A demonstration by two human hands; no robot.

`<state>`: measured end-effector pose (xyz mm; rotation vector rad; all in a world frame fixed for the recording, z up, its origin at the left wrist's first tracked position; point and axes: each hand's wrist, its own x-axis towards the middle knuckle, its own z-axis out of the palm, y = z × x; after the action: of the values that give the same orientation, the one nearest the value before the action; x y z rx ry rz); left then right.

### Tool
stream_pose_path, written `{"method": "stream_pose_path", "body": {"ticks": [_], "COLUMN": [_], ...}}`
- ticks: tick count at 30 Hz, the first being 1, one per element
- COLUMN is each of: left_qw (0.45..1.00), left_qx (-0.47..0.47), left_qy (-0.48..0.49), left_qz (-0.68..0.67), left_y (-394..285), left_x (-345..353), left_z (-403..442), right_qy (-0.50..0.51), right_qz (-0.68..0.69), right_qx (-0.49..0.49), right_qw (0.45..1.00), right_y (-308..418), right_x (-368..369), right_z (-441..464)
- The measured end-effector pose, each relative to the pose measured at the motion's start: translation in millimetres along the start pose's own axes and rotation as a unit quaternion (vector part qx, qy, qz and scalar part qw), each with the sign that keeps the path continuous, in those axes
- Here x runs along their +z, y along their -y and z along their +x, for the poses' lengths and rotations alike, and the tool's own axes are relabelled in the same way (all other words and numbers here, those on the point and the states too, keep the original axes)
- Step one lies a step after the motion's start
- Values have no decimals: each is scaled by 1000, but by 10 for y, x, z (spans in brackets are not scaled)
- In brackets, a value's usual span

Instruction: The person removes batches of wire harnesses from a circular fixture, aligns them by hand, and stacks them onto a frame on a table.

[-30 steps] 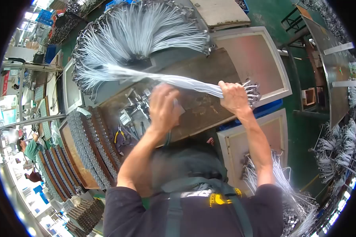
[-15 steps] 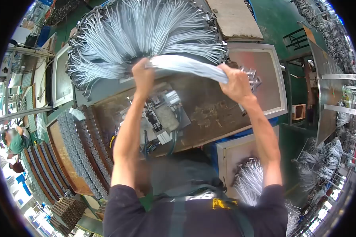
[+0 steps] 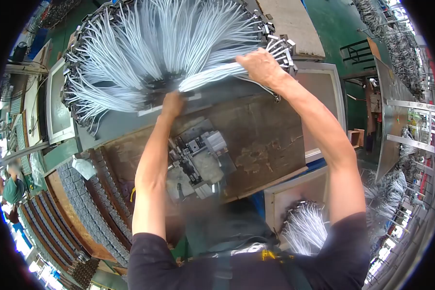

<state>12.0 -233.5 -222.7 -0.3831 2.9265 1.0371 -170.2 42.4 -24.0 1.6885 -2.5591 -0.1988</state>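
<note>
A large fan of pale grey cables [image 3: 154, 43] with metal ends round its outer rim lies at the top of the view. My right hand [image 3: 262, 67] is wrapped round a bundle of the same cables [image 3: 212, 76] near its metal ends, at the fan's right edge. At the bundle's inner end is my left hand [image 3: 173, 103], closed and partly blurred; its fingertips are hidden, and it touches or holds the cables there. Below the hands, a small metal fixture [image 3: 195, 157] sits on the brown worktable [image 3: 266, 130].
Rows of grey blocks [image 3: 89, 208] between brown strips lie at the lower left. A second cable pile [image 3: 304, 227] rests on a framed panel at the lower right. A metal-legged table [image 3: 394, 116] stands at the right. Another person [image 3: 14, 188] is at the far left.
The bundle has moved up and left from over the worktable to the fan's right side. My right hand has moved with it; my left hand has shifted slightly down in view.
</note>
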Motion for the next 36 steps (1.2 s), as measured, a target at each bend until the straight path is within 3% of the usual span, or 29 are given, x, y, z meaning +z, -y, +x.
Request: {"method": "stream_pose_path", "body": {"ticks": [1, 5, 7, 10, 11, 12, 13, 15, 17, 18, 20, 21, 22, 24, 25, 26, 28, 32, 33, 35, 36], "left_qw": [997, 992, 992, 981, 981, 961, 934, 929, 924, 916, 916, 918, 914, 893, 891, 871, 889, 919, 922, 919, 908], "left_qx": [-49, 3, 14, 53, 54, 80, 105, 139, 113, 109, 91, 88, 90, 124, 100, 132, 166, 238, 312, 369, 387], "left_qy": [54, -73, -102, -31, -25, -18, -13, -29, -13, 4, 21, 32, 47, 38, 21, 28, -10, 21, 48, 118, 160], "left_qz": [20, -99, -78, 183, 186, 265, 341, 341, 364, 387, 390, 385, 392, 432, 443, 472, 427, 314, 225, 80, -13], "left_y": [-85, -857, -1026, -1021, -944, -909, -876, -837, -947, -1005, -939, -922, -878, -843, -882, -964, -1276, -3198, -3611, -4619, -4888], "left_x": [-55, -547, -599, -448, -294, -178, -89, -52, -136, -179, -167, -199, -190, -152, -122, -134, -92, 297, 523, 959, 1283], "left_z": [25, -38, 18, 420, 484, 553, 634, 720, 719, 705, 720, 701, 680, 636, 625, 638, 553, -238, -550, -1594, -2079], "right_qy": [1, 30, 7, -45, -75, -35, -63, -64, -66, 4, -37, -122, -225, -200, -138, -117, -32, 133, 186, 266, 209], "right_qz": [-3, -43, -61, -90, -70, -76, -87, -76, -105, -124, -76, -57, 86, 201, 278, 384, 507, 497, 490, 483, 470], "right_qx": [-1, 1, -14, 7, 24, 39, 44, 59, 91, 130, 127, 107, 136, 179, 216, 225, 302, 517, 558, 627, 668], "right_qw": [1000, 999, 998, 995, 994, 996, 993, 993, 988, 984, 988, 985, 961, 942, 926, 888, 807, 684, 643, 550, 538], "right_y": [-44, -335, -591, -764, -765, -742, -716, -740, -673, -529, -117, 201, 526, 1193, 1579, 1916, 2710, 4340, 4741, 5161, 5457], "right_x": [86, 131, 226, 653, 828, 913, 1002, 1124, 1148, 1115, 796, 457, 322, 30, 46, 68, 207, 578, 722, 547, 511], "right_z": [24, 228, 370, 510, 502, 521, 560, 635, 669, 677, 448, 146, -141, -967, -1424, -1950, -3063, -5179, -5643, -6322, -6588]}}
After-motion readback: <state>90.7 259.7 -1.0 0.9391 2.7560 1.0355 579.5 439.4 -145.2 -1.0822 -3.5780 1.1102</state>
